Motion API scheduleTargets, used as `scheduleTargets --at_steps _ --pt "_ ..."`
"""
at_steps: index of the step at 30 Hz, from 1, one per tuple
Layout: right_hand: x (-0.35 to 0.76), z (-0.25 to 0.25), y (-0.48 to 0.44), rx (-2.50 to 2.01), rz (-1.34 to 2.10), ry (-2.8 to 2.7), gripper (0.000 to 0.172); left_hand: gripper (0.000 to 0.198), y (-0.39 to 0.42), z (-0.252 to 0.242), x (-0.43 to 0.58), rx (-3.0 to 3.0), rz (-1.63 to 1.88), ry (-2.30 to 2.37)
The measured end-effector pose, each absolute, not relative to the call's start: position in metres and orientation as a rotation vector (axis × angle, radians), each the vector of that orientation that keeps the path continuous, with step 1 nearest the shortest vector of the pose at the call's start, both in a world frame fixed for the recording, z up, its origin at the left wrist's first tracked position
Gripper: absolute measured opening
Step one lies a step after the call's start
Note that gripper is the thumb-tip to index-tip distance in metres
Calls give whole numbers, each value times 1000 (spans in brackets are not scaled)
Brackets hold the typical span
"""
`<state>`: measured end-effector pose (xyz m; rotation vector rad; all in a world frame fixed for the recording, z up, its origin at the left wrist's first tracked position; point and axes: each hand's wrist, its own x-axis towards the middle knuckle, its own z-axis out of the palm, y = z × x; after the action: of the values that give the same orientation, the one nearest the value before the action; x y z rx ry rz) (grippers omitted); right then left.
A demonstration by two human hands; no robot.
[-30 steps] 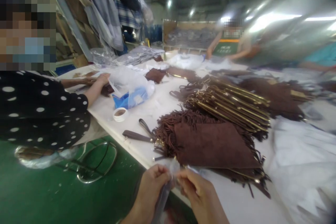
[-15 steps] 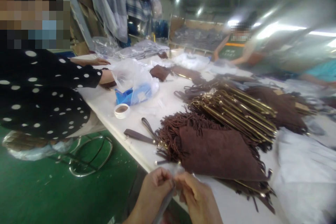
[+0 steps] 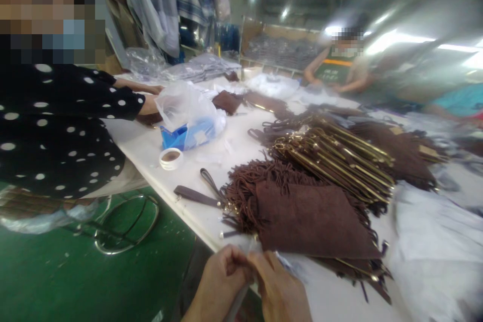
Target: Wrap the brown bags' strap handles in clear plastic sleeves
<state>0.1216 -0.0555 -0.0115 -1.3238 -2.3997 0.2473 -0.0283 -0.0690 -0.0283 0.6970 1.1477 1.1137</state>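
At the table's near edge, my left hand [image 3: 223, 279] and my right hand [image 3: 281, 287] are close together, fingertips pinched. Both hold a thin translucent plastic bag [image 3: 253, 246]; part of it shows above the fingers and part hangs below, while the fingers hide the rest. Just beyond them lies a stack of dark brown suede pouches [image 3: 305, 221] with fringes and gold zips. A wrist strap [image 3: 196, 195] sticks out to the left of this stack.
More brown pouches with gold zips [image 3: 339, 161] lie behind. White plastic bags [image 3: 433, 246] are at right. A tape roll [image 3: 171, 159] and blue tape dispenser [image 3: 175, 137] sit left, beside a co-worker in a dotted top [image 3: 64, 126]. Another person [image 3: 335, 73] works across the table [image 3: 199, 158].
My right hand has shifted slightly left, closer to my left, and its fingers have turned over the plastic. The co-worker's hands at left have moved a little. The view has shifted slightly.
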Motion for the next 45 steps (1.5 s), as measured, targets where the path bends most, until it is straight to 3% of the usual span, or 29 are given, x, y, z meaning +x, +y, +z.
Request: scheduleTargets --at_steps 3,7,15,25,40,45 --pt "121 -7 -54 -1332 248 -2440 41 18 -69 -25 -27 695 1115 1160" --pt "121 -3 -50 -1262 287 -2500 54 20 -67 -21 -25 728 1117 1229" --pt "116 -22 -60 -1414 683 -2022 21 36 -73 -38 -30 780 1151 1279" --pt "108 -22 -69 -1482 1157 -1556 28 31 -73 -31 -27 718 1142 1249" --pt "114 -41 -63 -1313 749 -1939 20 32 -72 -31 -32 817 1170 1286" --pt "110 -39 -65 -1397 813 -1839 20 33 -76 -33 -32 927 1148 1374"
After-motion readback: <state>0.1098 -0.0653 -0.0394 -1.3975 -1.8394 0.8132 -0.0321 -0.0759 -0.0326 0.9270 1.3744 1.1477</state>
